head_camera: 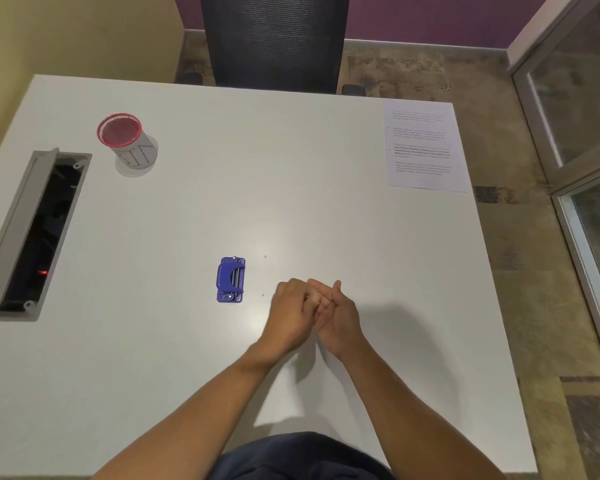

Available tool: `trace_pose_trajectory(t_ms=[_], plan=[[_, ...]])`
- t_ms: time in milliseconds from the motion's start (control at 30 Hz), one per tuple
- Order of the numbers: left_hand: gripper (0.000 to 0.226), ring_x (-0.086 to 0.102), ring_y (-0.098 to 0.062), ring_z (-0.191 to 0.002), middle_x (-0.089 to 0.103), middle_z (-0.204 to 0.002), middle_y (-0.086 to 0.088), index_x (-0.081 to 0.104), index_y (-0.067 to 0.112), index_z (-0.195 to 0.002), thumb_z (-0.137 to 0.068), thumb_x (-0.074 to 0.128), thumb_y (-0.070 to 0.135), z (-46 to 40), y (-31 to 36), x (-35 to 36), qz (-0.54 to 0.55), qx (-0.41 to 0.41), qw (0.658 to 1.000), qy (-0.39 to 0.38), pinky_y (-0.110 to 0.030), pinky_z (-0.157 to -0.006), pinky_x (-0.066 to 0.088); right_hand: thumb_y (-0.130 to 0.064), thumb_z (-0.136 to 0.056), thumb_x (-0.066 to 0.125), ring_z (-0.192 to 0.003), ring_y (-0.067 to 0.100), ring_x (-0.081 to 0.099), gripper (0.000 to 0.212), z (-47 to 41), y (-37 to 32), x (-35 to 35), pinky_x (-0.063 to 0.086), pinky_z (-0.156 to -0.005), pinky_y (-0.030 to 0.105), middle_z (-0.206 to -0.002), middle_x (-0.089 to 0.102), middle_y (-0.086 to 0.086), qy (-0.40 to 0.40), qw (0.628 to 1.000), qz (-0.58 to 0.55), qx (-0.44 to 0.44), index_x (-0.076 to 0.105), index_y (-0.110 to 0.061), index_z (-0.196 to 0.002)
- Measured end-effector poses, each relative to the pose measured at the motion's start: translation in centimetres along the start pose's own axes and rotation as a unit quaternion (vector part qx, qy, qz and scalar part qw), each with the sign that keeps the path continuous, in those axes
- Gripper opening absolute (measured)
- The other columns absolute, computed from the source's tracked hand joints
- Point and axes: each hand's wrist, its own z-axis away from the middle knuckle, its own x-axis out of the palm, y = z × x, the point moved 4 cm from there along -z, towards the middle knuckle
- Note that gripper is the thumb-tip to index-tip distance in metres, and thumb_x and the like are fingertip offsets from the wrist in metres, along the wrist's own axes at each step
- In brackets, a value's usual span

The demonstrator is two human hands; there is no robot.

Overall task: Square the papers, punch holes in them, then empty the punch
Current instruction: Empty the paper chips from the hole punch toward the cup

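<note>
White desk (187, 341), both hands meeting mid-table: left hand (291, 317) and right hand (340, 317) loosely curled together, holding nothing I can see. Punch (230, 279) sits just left, long axis front-to-back. Papers (423, 147) far right corner, so right hand's closer.

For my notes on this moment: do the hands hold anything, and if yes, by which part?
Nothing visible: the left hand and right hand only touch each other. The blue punch and papers lie untouched.
</note>
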Motion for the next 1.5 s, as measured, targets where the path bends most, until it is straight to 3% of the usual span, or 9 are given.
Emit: trace_pose_trajectory(t_ms=[167, 233, 367, 600, 767, 967, 1200, 1367, 1500], plan=[[0.022, 0.055, -0.022, -0.079, 0.066, -0.083, 0.004, 0.065, 0.019, -0.075, -0.086, 0.046, 0.015, 0.1, 0.3, 1.6, -0.080, 0.037, 0.996, -0.033, -0.042, -0.074, 0.044, -0.042, -0.105, 0.024, -0.131, 0.039, 0.049, 0.063, -0.1, 0.0, -0.3, 0.028, -0.118, 0.048, -0.132, 0.055, 0.029, -0.015, 1.000, 0.004, 0.016, 0.047, 0.008, -0.135], [0.019, 0.054, -0.020, -0.078, 0.067, -0.080, 0.006, 0.067, 0.020, -0.072, -0.081, 0.053, 0.012, 0.1, -0.1, 1.5, -0.079, 0.030, 0.996, -0.007, -0.038, -0.074, 0.045, -0.042, -0.105, 0.025, -0.124, 0.037, 0.054, 0.062, 0.0, -0.1, -0.4, 0.034, -0.114, 0.045, -0.126, 0.059, 0.026, -0.016, 1.000, -0.001, 0.015, 0.047, 0.008, -0.134], [0.012, 0.053, -0.019, -0.088, 0.067, -0.089, 0.003, 0.071, 0.023, -0.085, -0.084, 0.062, 0.014, 0.1, -1.5, 0.5, -0.063, -0.004, 0.997, 0.044, -0.033, -0.081, 0.042, -0.040, -0.104, 0.031, -0.098, 0.026, 0.070, 0.055, 0.1, -0.3, -0.3, 0.054, -0.084, 0.032, -0.117, 0.066, 0.020, -0.008, 0.999, -0.036, 0.004, 0.055, 0.005, -0.125], [0.005, 0.055, -0.027, -0.084, 0.067, -0.087, -0.004, 0.072, 0.015, -0.084, -0.085, 0.068, 0.015, 0.1, -5.2, -3.2, -0.111, -0.057, 0.983, 0.134, -0.035, -0.077, 0.042, -0.037, -0.103, 0.040, -0.105, 0.032, 0.069, 0.051, -0.2, 0.2, -0.2, 0.054, -0.088, 0.040, -0.110, 0.071, 0.024, -0.016, 0.996, -0.089, 0.013, 0.061, 0.008, -0.113], [0.007, 0.057, -0.036, -0.083, 0.069, -0.087, -0.008, 0.076, 0.012, -0.085, -0.082, 0.069, 0.013, -0.3, -7.6, -4.6, -0.289, -0.079, 0.950, 0.088, -0.041, -0.068, 0.044, -0.036, -0.103, 0.040, -0.106, 0.034, 0.069, 0.052, -0.2, 0.3, -0.4, 0.056, -0.088, 0.041, -0.112, 0.070, 0.025, -0.003, 0.995, -0.095, 0.019, 0.061, 0.010, -0.114], [0.010, 0.055, -0.034, -0.078, 0.070, -0.084, -0.006, 0.075, 0.012, -0.072, -0.079, 0.070, 0.007, -0.8, -8.5, -4.5, -0.363, -0.045, 0.930, 0.044, -0.036, -0.065, 0.031, -0.037, -0.102, 0.041, -0.104, 0.033, 0.069, 0.053, -0.2, -0.1, -0.9, 0.059, -0.087, 0.040, -0.109, 0.071, 0.024, 0.008, 0.995, -0.095, 0.017, 0.063, 0.010, -0.113], [0.018, 0.053, -0.028, -0.088, 0.068, -0.096, 0.001, 0.072, 0.016, -0.081, -0.083, 0.058, 0.005, -1.3, -8.4, -3.8, -0.461, -0.022, 0.886, -0.041, -0.037, -0.071, 0.035, -0.039, -0.102, 0.041, -0.104, 0.032, 0.070, 0.052, -0.3, -0.1, -1.0, 0.059, -0.087, 0.039, -0.106, 0.073, 0.021, 0.009, 0.996, -0.081, 0.021, 0.065, 0.007, -0.110], [0.016, 0.057, -0.027, -0.065, 0.060, -0.066, -0.003, 0.066, 0.011, -0.060, -0.056, 0.076, 0.000, -1.3, -6.9, -3.6, -0.537, 0.050, 0.839, -0.073, -0.037, -0.056, 0.043, -0.039, -0.102, 0.041, -0.101, 0.032, 0.071, 0.052, -0.3, -0.1, -1.1, 0.059, -0.087, 0.039, -0.106, 0.073, 0.022, 0.005, 0.997, -0.075, 0.021, 0.064, 0.007, -0.110], [0.018, 0.054, -0.028, -0.060, 0.056, -0.062, -0.006, 0.061, 0.009, -0.055, -0.051, 0.073, -0.004, -1.5, -6.4, -3.3, -0.552, 0.088, 0.827, -0.062, -0.036, -0.054, 0.041, -0.038, -0.102, 0.041, -0.104, 0.032, 0.070, 0.052, -0.2, -0.1, -1.1, 0.058, -0.089, 0.040, -0.107, 0.072, 0.022, 0.002, 0.997, -0.070, 0.017, 0.065, 0.007, -0.109]])
